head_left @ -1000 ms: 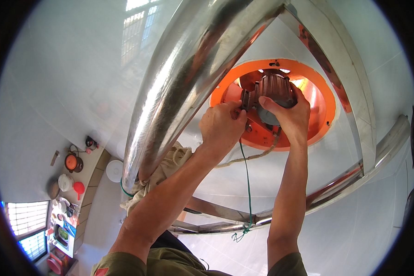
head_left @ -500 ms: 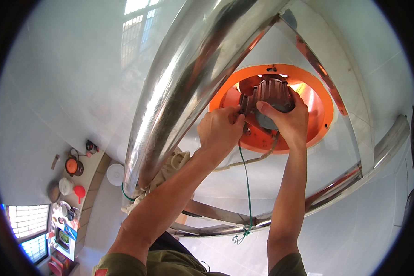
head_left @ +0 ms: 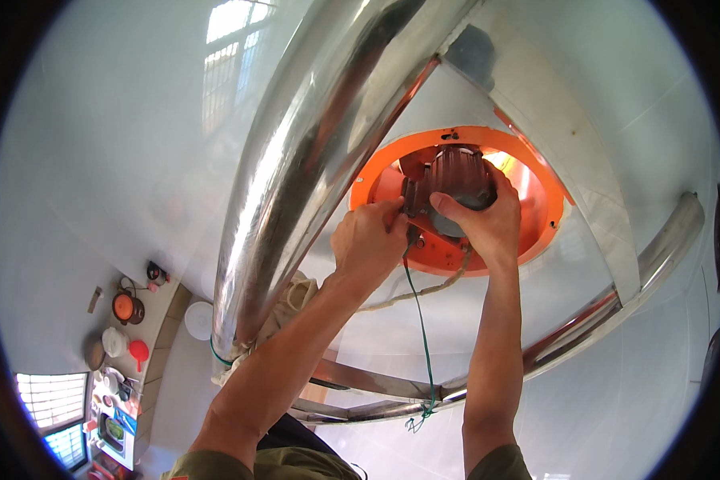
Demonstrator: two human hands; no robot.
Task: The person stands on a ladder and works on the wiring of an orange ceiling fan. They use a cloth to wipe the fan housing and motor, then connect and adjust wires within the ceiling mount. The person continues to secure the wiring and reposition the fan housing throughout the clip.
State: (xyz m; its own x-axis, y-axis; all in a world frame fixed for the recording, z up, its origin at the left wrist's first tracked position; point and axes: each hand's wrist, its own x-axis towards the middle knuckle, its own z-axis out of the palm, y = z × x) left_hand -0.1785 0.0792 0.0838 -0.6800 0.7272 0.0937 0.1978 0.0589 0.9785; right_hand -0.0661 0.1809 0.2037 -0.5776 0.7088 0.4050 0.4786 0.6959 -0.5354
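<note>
A brown, finned electric motor (head_left: pixel 461 178) with a grey rounded end sits inside a round orange fan housing (head_left: pixel 555 180). My right hand (head_left: pixel 494 226) wraps round the motor's right side, with the thumb across its grey end. At the left of the motor, my left hand (head_left: pixel 368 240) pinches by a small dark box (head_left: pixel 413 196) on the motor's side. Its fingertips hide what they hold, if anything. From just below them a thin green cord (head_left: pixel 424 336) hangs down to a metal rail. A beige cable (head_left: pixel 412 298) runs leftward from the housing's lower edge.
A thick shiny metal tube (head_left: pixel 276 168) slants past on the left, near my left forearm. A curved metal rail (head_left: pixel 392 379) crosses below, with cloth (head_left: pixel 296 296) bunched beside the tube. Far lower left is a counter (head_left: pixel 158 336) with pots and a red ladle-like thing (head_left: pixel 138 352).
The housing, motor and both hands sit slightly further left and lower in the picture, as the view has shifted. Both hands keep their places on the motor.
</note>
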